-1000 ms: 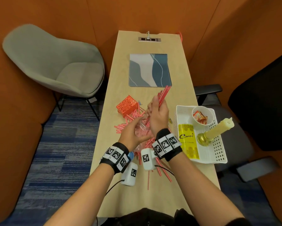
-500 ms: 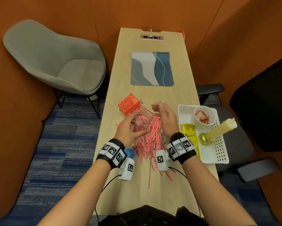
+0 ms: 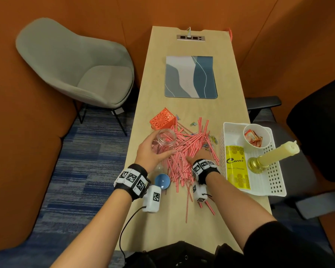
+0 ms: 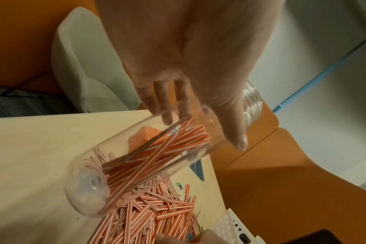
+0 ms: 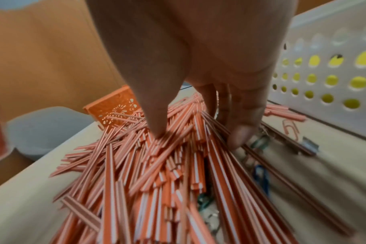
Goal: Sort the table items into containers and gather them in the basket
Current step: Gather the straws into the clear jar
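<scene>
A heap of red-and-white striped straws (image 3: 184,157) lies on the table's near half. My left hand (image 3: 153,151) grips a clear jar (image 3: 164,140) at the heap's left edge. In the left wrist view the jar (image 4: 136,156) is tilted with several straws inside, and my left hand (image 4: 198,125) is wrapped round its upper part. My right hand (image 3: 196,154) is down on the heap. In the right wrist view the right hand (image 5: 198,132) has its thumb and straight fingers spread across a bunch of straws (image 5: 178,156), pressing into it. The white basket (image 3: 275,180) stands at the right.
In the basket are a paper cup (image 3: 256,135) of sachets, a candle (image 3: 275,153) on a brass holder and a yellow packet (image 3: 237,167). An orange lattice box (image 3: 162,120) sits behind the jar. A blue lid (image 3: 162,181) lies near my left wrist. Paper clips (image 3: 214,140) lie among the straws. A placemat (image 3: 190,77) lies farther back.
My right hand held a bunch of straws up at the jar, let them go, and has come down onto the heap. My left hand still holds the jar.
</scene>
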